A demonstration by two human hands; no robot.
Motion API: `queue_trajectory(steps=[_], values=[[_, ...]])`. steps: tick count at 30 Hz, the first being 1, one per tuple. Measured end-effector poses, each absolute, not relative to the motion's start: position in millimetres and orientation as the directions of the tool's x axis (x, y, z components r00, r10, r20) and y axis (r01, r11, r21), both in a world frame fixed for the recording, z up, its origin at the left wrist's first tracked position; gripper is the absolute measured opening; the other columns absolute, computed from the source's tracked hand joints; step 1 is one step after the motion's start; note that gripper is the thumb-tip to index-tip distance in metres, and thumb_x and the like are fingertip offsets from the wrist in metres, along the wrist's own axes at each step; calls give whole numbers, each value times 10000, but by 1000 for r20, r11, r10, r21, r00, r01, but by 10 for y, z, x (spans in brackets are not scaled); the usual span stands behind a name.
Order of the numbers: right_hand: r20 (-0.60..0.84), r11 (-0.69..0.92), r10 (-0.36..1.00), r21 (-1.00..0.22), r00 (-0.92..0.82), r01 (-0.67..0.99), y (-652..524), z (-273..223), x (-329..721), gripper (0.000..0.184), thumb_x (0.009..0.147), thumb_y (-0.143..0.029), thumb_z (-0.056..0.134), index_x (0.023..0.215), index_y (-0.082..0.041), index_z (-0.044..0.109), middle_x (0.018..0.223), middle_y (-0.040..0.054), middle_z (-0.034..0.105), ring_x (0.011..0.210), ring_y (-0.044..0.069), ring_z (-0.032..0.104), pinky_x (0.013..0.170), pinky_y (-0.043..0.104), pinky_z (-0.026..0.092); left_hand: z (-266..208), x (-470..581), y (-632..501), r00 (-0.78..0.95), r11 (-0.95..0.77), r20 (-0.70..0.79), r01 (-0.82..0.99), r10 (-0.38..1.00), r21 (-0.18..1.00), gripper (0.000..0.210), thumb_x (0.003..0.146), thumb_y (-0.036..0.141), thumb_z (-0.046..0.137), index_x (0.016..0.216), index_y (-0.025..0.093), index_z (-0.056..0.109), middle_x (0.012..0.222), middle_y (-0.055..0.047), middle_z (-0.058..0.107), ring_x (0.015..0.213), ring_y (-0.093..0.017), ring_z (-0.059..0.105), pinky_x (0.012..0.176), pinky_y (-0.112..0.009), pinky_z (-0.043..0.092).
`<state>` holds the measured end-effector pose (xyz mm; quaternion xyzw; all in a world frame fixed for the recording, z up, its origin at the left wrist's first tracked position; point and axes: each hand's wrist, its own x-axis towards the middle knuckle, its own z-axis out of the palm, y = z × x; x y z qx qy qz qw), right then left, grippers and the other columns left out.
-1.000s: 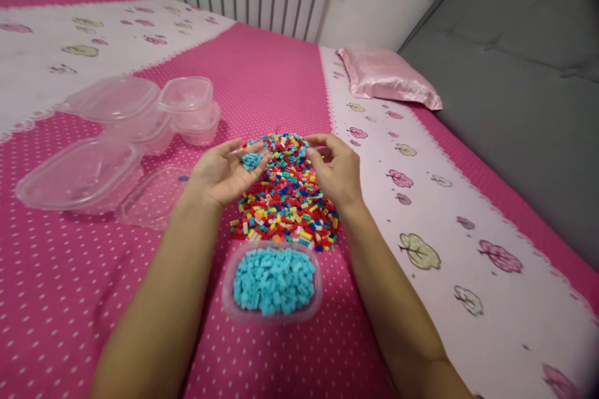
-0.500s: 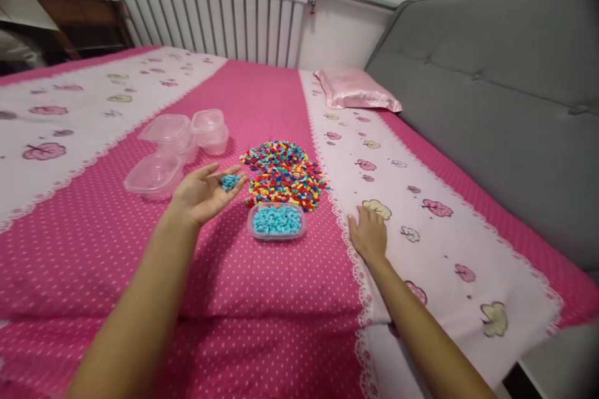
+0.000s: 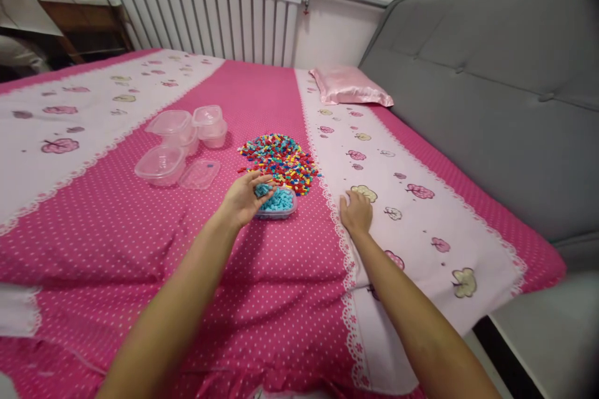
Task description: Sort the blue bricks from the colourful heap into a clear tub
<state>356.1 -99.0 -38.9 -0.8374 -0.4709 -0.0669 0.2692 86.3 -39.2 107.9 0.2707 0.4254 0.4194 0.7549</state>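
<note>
So in the head view, the left hand [image 3: 241,199] is at the left end of a clear plastic tub [image 3: 277,215] full of small light-blue plastic bricks [image 3: 279,201], fingers loosely spread and cupped, more blue bricks [image 3: 262,189] showing inside them. Tub's just on the near side of a multicoloured brick pile [image 3: 287,162]. Looks like the add-a-handful step to me; next move calls for tilting that palm right over the rim. Right hand [image 3: 357,212] rests on the white floral strip [image 3: 374,165], fingers half curled, can't tell if anything's under them.

Turquoise pieces [image 3: 281,200] in clear tub [image 3: 276,216]
</note>
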Motion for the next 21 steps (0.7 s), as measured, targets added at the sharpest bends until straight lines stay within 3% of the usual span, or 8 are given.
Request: queue_trajectory(steps=[4,10,12,14,15,17,19,21], values=[[369,-412,741,-409,561,814,-975,-403,3576,403,900,-341,419,1172,-122,621,1183,143,624,1106,268,476,936,379,325,1019,1030,-438,186,425,-384,-311,904,850,152,845,184,494,775,148,624,768,-37,670,695,-120,636,645,-222,519],[363,-419,729,-434,580,798,-973,-397,3576,394,898,-341,415,1158,-134,626,1190,130,621,1099,266,468,927,373,315,962,1151,-414,196,331,-294,-194,935,924,196,848,235,503,776,150,664,929,-90,726,969,-159,660,946,-272,449],[365,-420,728,-432,581,798,-974,-390,3570,390,902,-342,413,1155,-136,629,1186,129,622,1096,265,469,920,372,316,934,1124,-394,216,226,-197,-116,956,967,234,853,294,501,867,145,682,1063,-116,714,1065,-198,638,1002,-321,421],[366,-419,729,-429,578,800,-974,-383,3565,385,907,-340,412,1149,-137,632,1181,130,624,1092,265,471,914,372,319,890,1068,-393,250,-20,3,68,968,997,320,859,364,503,1013,151,685,1202,-123,668,1175,-233,580,1051,-364,380],[367,-420,729,-428,578,800,-974,-380,3564,383,908,-339,413,1146,-137,633,1178,132,625,1090,264,473,911,371,320,858,1035,-403,311,-194,128,191,942,962,376,864,394,498,1100,157,669,1271,-120,631,1234,-245,534,1079,-380,346],[365,-425,726,-426,582,798,-973,-376,3563,378,908,-338,418,1147,-139,632,1173,134,626,1084,263,476,905,372,324,767,970,-442,527,-522,273,410,805,748,485,883,426,464,1257,144,593,1389,-134,534,1329,-256,434,1128,-408,265],[367,-430,723,-423,585,798,-972,-375,3564,376,907,-339,420,1147,-143,632,1163,134,628,1075,263,479,898,371,327,649,915,-493,698,-703,233,521,677,483,560,896,435,443,1339,102,518,1469,-171,421,1386,-271,347,1156,-431,193],[375,-427,722,-420,582,801,-972,-377,3565,375,907,-339,418,1143,-144,634,1154,133,630,1066,263,482,889,368,328,529,870,-538,742,-752,167,594,650,286,582,923,437,401,1396,102,449,1486,-179,387,1404,-269,312,1165,-460,148]])
